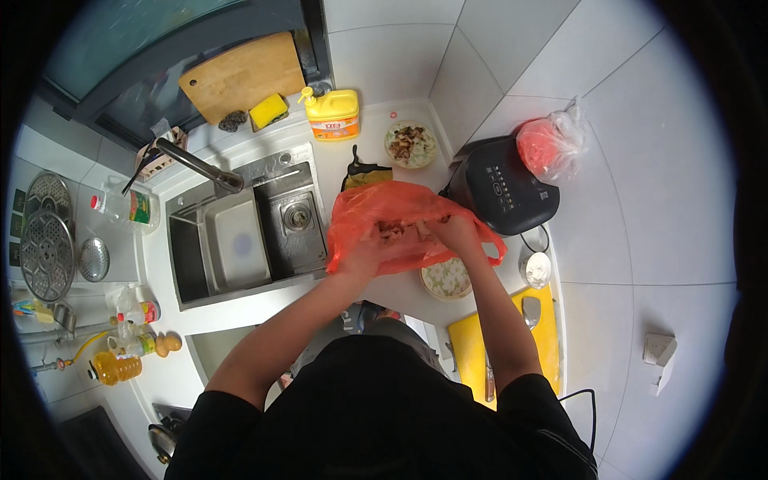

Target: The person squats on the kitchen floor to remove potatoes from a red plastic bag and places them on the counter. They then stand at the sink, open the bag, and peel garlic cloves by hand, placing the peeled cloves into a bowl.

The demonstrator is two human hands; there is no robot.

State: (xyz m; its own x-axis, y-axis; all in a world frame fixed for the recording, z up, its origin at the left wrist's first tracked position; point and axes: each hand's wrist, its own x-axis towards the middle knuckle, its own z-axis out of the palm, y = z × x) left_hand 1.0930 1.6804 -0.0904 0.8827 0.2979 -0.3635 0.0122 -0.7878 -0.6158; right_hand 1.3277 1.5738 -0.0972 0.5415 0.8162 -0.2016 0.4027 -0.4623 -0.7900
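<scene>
A red translucent plastic bag (390, 201) lies on the white counter just right of the sink, its mouth spread towards me. Pieces of what looks like raw meat (393, 231) show inside. My left hand (363, 255) is blurred at the left side of the bag's mouth, its fingers reaching in. From the right, my right hand (457, 233) dips into the same opening near the meat. Plastic and blur hide the fingertips of both hands. Partly under the bag's front edge sits a flower-patterned plate (447, 279).
Left is a steel double sink (294, 240) with a basin (237, 243) and faucet (204, 171). Behind stand a yellow detergent bottle (333, 117) and a plate of food pieces (411, 144). A black appliance (504, 186) flanks the bag. A knife (489, 381) lies on a yellow cutting board (468, 342).
</scene>
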